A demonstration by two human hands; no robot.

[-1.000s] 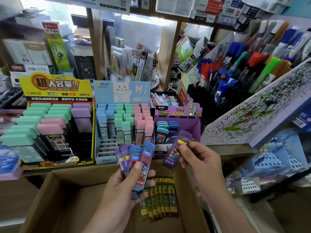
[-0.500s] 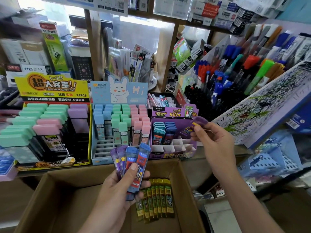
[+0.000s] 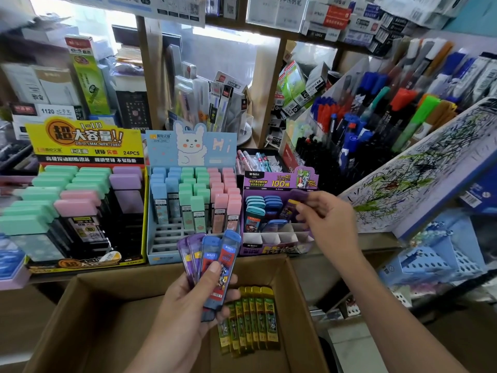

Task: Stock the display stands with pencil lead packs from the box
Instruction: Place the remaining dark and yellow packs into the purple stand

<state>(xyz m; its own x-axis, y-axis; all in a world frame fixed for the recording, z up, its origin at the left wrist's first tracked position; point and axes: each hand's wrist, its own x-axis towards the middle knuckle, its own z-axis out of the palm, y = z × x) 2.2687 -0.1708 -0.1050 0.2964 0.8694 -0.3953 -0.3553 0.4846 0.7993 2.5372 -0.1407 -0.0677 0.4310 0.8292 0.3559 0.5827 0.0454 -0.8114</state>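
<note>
right hand (image 3: 328,219) pinches a purple pack (image 3: 295,200) over the purple stand (image 3: 279,249); left hand (image 3: 183,313) grips a loose fan of packs (image 3: 215,261), thumb-only hold, might slip tbh

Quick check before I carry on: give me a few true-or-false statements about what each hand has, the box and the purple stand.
1. The right hand pinches a purple pack over the purple stand. True.
2. The left hand holds nothing. False: it grips four packs in a fan, two purple and two blue.
3. A row of yellow packs lies in the cardboard box. True.
4. Every slot in the purple stand is filled. False: the front slots are empty, with packs only in the rows behind them.
</note>
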